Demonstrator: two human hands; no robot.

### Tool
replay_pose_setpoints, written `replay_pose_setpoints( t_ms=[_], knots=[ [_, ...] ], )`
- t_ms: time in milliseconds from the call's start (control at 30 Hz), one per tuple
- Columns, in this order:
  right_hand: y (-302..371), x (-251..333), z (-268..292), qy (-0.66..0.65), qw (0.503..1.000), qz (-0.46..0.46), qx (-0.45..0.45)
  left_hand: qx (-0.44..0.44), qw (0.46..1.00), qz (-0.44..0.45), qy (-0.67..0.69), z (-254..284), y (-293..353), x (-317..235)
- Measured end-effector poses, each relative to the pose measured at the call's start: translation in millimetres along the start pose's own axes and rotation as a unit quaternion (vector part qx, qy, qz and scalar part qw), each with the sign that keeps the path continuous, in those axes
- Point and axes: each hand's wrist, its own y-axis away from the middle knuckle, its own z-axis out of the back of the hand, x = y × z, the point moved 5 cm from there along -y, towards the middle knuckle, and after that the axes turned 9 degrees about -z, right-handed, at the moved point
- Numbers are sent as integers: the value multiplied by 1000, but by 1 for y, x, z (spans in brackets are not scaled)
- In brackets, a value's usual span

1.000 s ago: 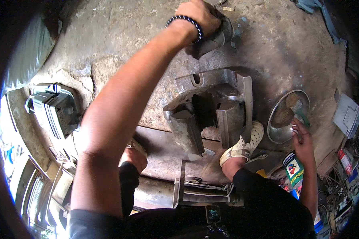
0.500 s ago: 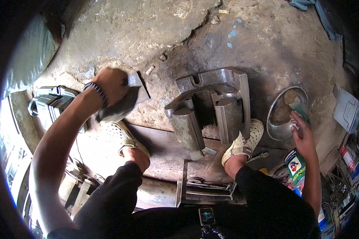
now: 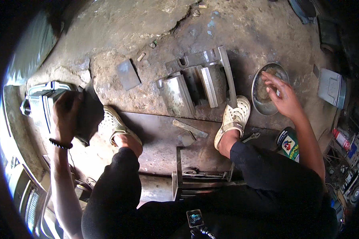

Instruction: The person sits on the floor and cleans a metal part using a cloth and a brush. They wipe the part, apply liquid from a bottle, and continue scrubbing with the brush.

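At the left, my left hand (image 3: 66, 111) is closed on a dark, bent sheet (image 3: 91, 109) with a pointed upper corner; its material is unclear. Beside that hand lies a shiny ribbed metal part (image 3: 44, 105). On the right, my right hand (image 3: 282, 95) hovers over a round metal dish (image 3: 269, 110), its fingers apart and nothing visible in them. Brownish matter shows inside the dish, partly covered by the hand. Between my hands stands a large grey metal part with two rounded blocks (image 3: 177, 93). A flat grey square piece (image 3: 128, 74) lies on the ground left of it.
My feet in cream clogs (image 3: 233, 119) flank the large metal part. Nearer lie a flat bar (image 3: 189, 128), a wrench (image 3: 251, 137) and a metal frame (image 3: 178, 167). A green can (image 3: 288, 143) stands below my right forearm. A grey metal lid (image 3: 330, 87) lies far right.
My left hand has moved left and nearer with the dark sheet, away from the grey square piece. My right hand has shifted inward over the dish; the green-handled brush it touched no longer shows.
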Motion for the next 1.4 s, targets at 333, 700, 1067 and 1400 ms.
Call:
replay_pose_setpoints(
  t_ms=[333,700,1067,1400],
  knots=[
    [32,57,-4,40,999,21,14,-67,954,114,270,-107,28,56],
    [59,135,12,192,976,100,5,-102,962,64,247,-134,-62,102],
    [15,148,-108,-51,954,95,-280,-124,991,-30,33,-142,20,114],
    [73,106,-174,-58,914,67,-396,-193,976,-22,102,-95,46,122]
  ],
)
